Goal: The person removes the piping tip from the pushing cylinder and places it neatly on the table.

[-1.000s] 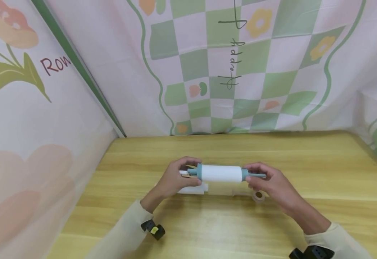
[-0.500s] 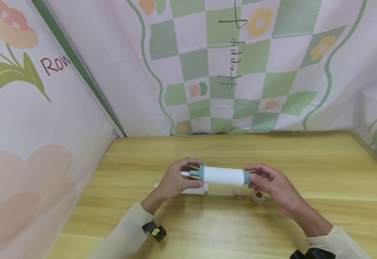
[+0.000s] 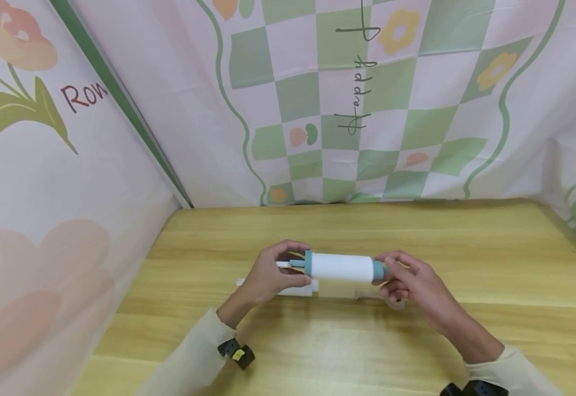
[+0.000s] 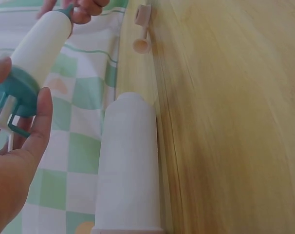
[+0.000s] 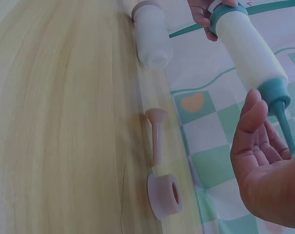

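Note:
A white plunger syringe (image 3: 342,267) with teal end caps is held almost level above the table. My left hand (image 3: 268,275) grips its left teal collar (image 4: 21,87), thumb and fingers on opposite sides, with the white plunger handle (image 4: 7,114) at the palm. At the other end, my right hand (image 3: 421,280) pinches the teal nozzle cap (image 5: 275,92) with its fingers. The thin teal nozzle (image 5: 284,126) points into the right palm and is hidden in the head view. Behind the hands lies a second, whitish cylinder (image 4: 128,161) with a pale pink end.
A pale pink nozzle (image 5: 157,136) and a pink ring cap (image 5: 162,197) lie in line with the second cylinder on the wooden table (image 3: 342,346). Patterned cloth (image 3: 367,110) hangs along the back and left sides.
The syringe has shifted slightly right and dips a little at its nozzle end. My right fingers have changed their hold around the cap, and the nozzle has gone out of sight in the head view.

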The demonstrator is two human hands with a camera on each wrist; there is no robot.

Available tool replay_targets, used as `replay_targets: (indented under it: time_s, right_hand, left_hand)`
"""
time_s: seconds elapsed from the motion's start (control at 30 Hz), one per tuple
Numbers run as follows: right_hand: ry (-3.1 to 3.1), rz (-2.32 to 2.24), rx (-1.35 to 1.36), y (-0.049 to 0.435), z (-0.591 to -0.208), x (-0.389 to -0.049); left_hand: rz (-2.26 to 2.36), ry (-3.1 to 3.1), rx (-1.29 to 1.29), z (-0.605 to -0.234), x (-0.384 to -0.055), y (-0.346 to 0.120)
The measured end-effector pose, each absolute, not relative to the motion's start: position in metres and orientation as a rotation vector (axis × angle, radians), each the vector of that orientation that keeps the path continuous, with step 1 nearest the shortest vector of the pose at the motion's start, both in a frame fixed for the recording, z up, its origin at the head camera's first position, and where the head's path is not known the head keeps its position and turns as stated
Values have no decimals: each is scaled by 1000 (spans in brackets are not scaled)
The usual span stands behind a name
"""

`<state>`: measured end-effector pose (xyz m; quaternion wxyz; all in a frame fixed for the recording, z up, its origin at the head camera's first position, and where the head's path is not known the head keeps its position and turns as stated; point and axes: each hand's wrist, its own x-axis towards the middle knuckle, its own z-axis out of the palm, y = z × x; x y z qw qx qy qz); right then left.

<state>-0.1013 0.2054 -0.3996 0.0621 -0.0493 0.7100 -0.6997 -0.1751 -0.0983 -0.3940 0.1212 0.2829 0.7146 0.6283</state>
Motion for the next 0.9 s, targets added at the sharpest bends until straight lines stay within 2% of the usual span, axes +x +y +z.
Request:
replay_targets:
  time_s: [0.33, 0.9]
  right_hand:
    - [2212, -2059, -139, 202, -395, -103]
    - [2228, -2127, -302, 203, -403, -104]
  left_hand:
    - [1845, 2098, 804, -393, -174, -97]
    - [1773, 2191, 815, -391, -175, -98]
